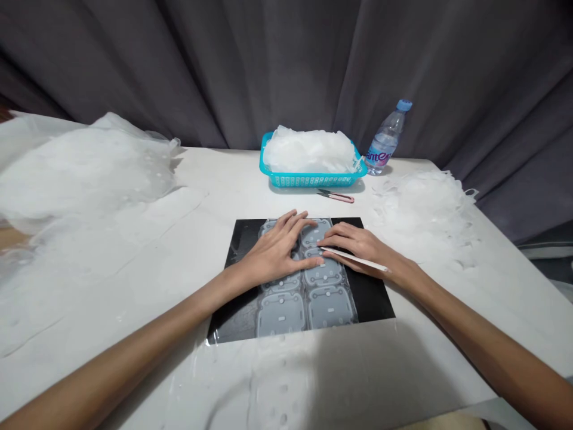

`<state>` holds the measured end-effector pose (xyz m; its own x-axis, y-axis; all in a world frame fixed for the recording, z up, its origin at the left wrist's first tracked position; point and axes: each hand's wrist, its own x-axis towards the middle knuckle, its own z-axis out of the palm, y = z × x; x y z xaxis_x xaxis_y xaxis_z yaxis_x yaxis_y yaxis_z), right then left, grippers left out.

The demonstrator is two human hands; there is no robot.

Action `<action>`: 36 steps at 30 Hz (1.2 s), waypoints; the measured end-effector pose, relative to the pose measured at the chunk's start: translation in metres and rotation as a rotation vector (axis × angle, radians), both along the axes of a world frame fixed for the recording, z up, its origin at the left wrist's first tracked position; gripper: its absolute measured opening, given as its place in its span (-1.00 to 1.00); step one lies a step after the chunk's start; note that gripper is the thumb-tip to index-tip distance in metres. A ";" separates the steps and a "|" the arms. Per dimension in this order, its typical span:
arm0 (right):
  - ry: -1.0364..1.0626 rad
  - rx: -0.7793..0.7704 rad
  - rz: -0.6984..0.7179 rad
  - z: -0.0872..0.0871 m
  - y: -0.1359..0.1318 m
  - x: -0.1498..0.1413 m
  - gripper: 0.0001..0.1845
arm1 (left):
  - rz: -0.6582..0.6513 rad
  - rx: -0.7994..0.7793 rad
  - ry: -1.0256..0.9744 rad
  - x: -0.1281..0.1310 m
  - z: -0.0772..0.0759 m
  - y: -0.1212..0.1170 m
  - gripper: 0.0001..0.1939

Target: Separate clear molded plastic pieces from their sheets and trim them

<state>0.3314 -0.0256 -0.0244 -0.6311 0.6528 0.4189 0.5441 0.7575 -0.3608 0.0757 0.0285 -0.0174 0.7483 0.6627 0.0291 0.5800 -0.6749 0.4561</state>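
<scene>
A clear sheet of rounded-square translucent pieces (282, 313) lies over a black mat (373, 301) in front of me. My left hand (280, 248) rests on the sheet with its fingers spread, thumb pointing right. Just to its right, my right hand (356, 245) is closed around a slim white pen-like tool (358, 258). The tool's thin tip points left, at the gap between two pieces in the right column. Its exact kind does not show. Part of the left column is hidden under my left hand.
Behind the mat stands a turquoise basket (313, 180) heaped with white translucent pieces. Pink-handled thread snips (338, 196) lie before it, and a water bottle (385, 140) stands beside it. White translucent heaps flank both sides, a large left pile (89, 173) and a right pile (425, 206).
</scene>
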 end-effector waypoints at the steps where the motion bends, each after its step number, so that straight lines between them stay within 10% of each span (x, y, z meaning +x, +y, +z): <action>1: 0.030 -0.029 0.005 0.001 -0.001 0.001 -0.80 | -0.003 0.004 -0.005 0.000 0.000 0.000 -0.17; 8: 0.151 -0.223 -0.051 0.009 -0.006 0.002 -0.91 | -0.035 0.067 -0.059 -0.001 -0.001 -0.002 -0.37; 36: 0.081 -0.101 -0.044 0.007 -0.006 -0.007 -0.89 | -0.026 0.126 -0.100 0.002 -0.004 -0.002 -0.27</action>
<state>0.3249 -0.0313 -0.0175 -0.5674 0.7209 0.3979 0.5419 0.6908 -0.4787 0.0776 0.0266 -0.0213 0.7542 0.6298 0.1857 0.5178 -0.7443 0.4217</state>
